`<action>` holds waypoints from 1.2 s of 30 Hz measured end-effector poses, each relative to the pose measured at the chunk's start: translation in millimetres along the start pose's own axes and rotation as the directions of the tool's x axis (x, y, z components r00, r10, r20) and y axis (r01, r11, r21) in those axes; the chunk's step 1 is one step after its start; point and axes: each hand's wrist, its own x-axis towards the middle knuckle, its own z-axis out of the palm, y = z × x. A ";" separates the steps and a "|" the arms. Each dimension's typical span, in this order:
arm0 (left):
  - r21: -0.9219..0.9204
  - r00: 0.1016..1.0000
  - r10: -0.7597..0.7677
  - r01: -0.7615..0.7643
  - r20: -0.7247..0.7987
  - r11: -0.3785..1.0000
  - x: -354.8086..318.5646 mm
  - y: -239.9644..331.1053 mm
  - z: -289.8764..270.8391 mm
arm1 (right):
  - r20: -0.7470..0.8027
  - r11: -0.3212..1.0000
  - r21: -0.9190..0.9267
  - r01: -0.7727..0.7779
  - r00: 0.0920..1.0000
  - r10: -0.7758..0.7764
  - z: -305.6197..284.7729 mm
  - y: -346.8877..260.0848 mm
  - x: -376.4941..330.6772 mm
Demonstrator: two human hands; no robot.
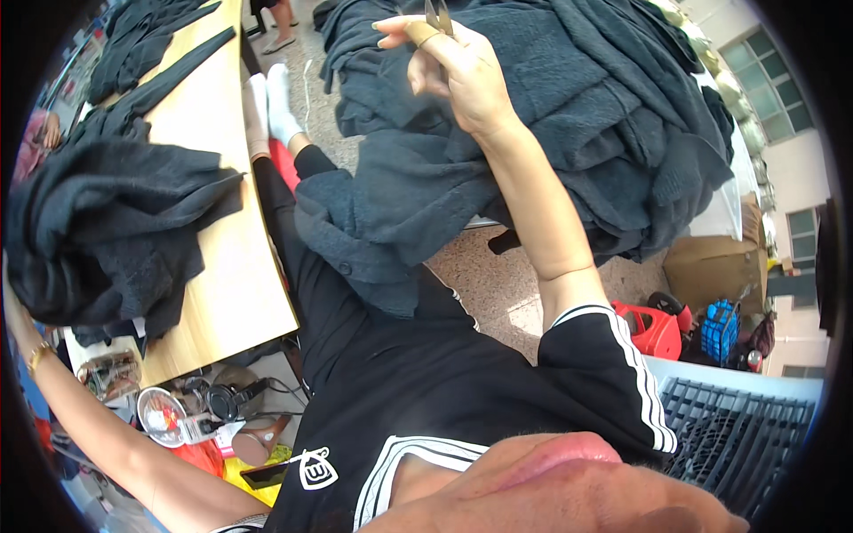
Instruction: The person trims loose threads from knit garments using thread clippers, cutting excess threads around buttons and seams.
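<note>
Raised over a big pile of dark knitted garments (pixel 586 115), my right hand (pixel 471 84) has its fingers closed round small metal thread snips (pixel 438 18), whose blades point up at the picture's top. My left hand (pixel 16 311) is at the far left rim, against a dark garment (pixel 107 231) bunched over the table; its fingers are hidden behind the cloth and the rim. That garment is partly blurred. Part of another dark garment (pixel 382 222) hangs from the pile onto my lap, with a button showing.
A pale wooden table (pixel 258 311) runs along my left, with more dark garments (pixel 142 44) at its far end. Below it sit a white-rimmed bowl (pixel 160 417) and cables. At right are a cardboard box (pixel 711 266), a red plastic item (pixel 647 329) and a grey slatted fan unit (pixel 737 426).
</note>
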 end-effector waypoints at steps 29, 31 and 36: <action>0.211 0.852 0.371 -0.466 0.369 0.859 -171.7 -97.7 165.5 | -0.593 -0.182 -0.640 -0.747 0.630 -0.501 -355.5 -170.3 -75.5; 0.197 0.824 0.407 -0.509 0.395 0.838 -181.6 -83.8 177.3 | -0.555 -0.210 -0.670 -0.712 0.668 -0.496 -361.9 -170.4 -78.7; 0.157 0.819 0.385 -0.485 0.425 0.860 -196.5 -69.3 179.4 | -0.550 -0.071 -0.721 -0.689 0.632 -0.545 -365.5 -158.7 -52.3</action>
